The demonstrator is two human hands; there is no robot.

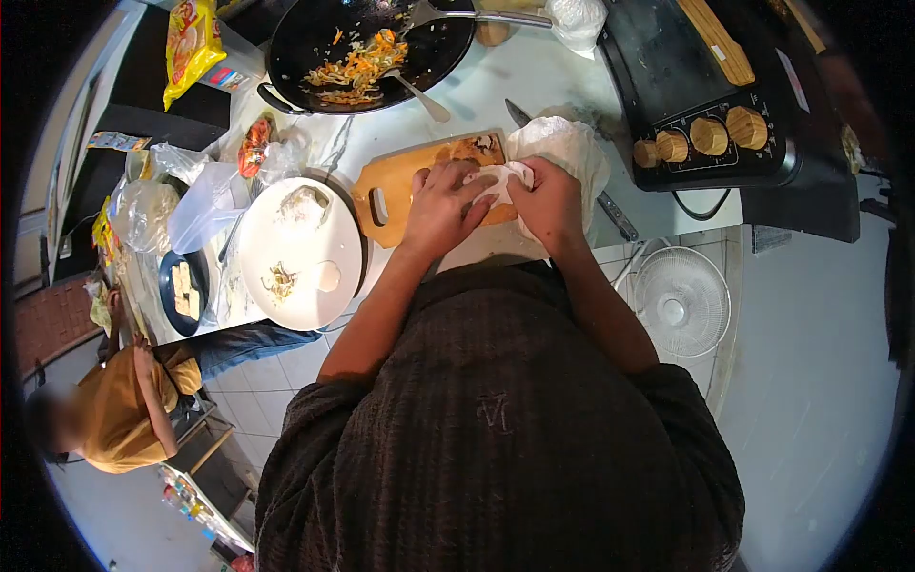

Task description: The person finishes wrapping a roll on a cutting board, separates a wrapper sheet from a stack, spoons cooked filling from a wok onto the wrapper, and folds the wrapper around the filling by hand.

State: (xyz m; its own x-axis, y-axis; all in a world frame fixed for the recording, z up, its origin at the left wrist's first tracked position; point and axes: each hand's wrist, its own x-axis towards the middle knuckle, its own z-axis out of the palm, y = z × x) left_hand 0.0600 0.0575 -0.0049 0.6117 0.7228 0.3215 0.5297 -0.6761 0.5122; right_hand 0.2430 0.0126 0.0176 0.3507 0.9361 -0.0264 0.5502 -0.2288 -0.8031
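A small white wrapper [499, 183], thin and partly folded, lies over the wooden cutting board [389, 176]. My left hand [443, 202] rests on its near left side, fingers curled over the edge. With thumb and fingers, my right hand [547, 198] pinches the right end. Any filling inside is hidden by the folds and fingers. Beside the board sits a stack of thin white wrappers [583, 157], partly behind my right hand. A knife [618, 217] runs beneath that stack, its blade tip and handle showing at either end.
A black wok [440, 71] holds shredded vegetable filling [357, 71], a spatula [486, 16] and a spoon [419, 97]. Left are a white plate [295, 243] with food scraps, a dark plate [197, 319] of rolls and plastic bags. A griddle [658, 57] stands right; a person [124, 405] sits left.
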